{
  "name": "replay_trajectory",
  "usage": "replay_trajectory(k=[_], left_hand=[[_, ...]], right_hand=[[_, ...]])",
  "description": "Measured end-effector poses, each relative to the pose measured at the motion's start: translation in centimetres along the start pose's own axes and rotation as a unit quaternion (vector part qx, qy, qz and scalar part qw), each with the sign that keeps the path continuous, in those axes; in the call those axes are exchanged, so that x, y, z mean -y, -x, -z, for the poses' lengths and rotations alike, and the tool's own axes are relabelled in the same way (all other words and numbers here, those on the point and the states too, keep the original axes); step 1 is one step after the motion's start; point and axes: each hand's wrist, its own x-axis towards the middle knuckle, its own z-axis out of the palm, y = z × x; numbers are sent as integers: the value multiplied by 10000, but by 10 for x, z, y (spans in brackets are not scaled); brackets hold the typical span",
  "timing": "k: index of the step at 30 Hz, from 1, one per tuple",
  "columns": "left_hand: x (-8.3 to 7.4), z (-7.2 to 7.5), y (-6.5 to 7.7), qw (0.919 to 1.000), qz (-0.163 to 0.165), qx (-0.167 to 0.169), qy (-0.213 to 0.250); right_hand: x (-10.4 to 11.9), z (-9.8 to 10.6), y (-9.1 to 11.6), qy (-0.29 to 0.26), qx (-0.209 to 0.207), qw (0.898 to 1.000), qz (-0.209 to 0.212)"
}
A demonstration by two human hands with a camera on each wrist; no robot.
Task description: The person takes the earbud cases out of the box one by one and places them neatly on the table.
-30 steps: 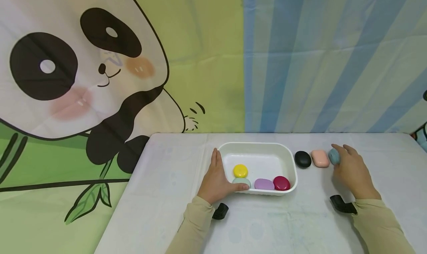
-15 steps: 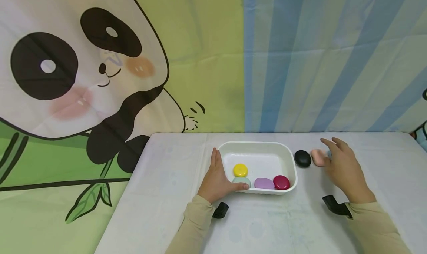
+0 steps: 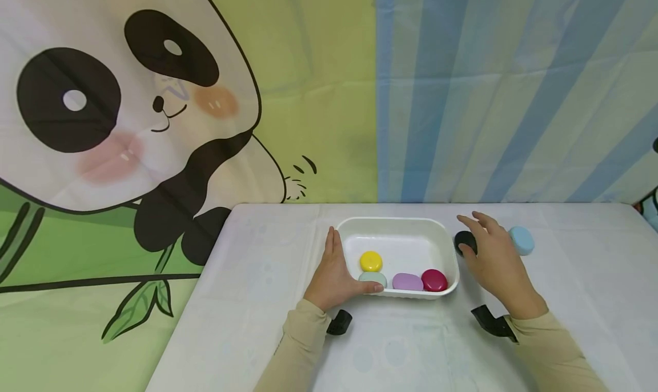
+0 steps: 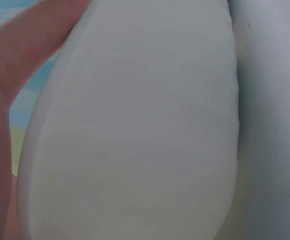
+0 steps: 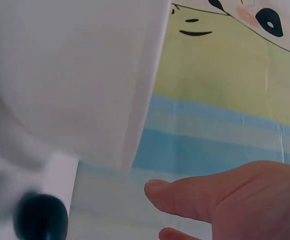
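Four pieces lie in a white tray (image 3: 401,249) on the white-covered table (image 3: 411,346). Head view: yellow piece (image 3: 370,261) at left, just behind a pale green piece (image 3: 372,278); a purple piece (image 3: 408,282) and a red piece (image 3: 434,280) side by side along the near wall. Left hand (image 3: 339,278) at the tray's near left corner: fingers straight against the left side, thumb laid over the near rim, not clenched. Right hand (image 3: 496,266) to the right of the tray, released, fingers spread above the table. Black piece (image 3: 464,239) just beside the tray, partly covered by the right thumb; light blue piece (image 3: 522,240) beyond the hand's other side. Behind the table: cloth printed with a panda (image 3: 205,115).

Left wrist view: the tray's pale outer wall fills the middle; left hand at the left edge, along the rim.

Right wrist view: tray wall at upper left; right thumb (image 5: 184,197) extended, apart from the tray. Blurred dark piece at lower left, clear of the thumb.
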Motion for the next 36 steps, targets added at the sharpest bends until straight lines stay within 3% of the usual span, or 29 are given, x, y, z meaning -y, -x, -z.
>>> replay_trajectory(k=[5, 16, 27, 36], left_hand=[[0, 1, 0, 10000, -2, -23, 39], [2, 0, -1, 9999, 97, -4, 53], [0, 1, 0, 10000, 29, -21, 9], [1, 0, -1, 10000, 17, -36, -27]], right_hand=[[15, -7, -3, -104, 72, 9998, 159], [45, -29, -10, -231, 650, 9968, 399], [62, -57, -15, -369, 706, 9927, 903], [78, -74, -16, -400, 1116, 9896, 820]])
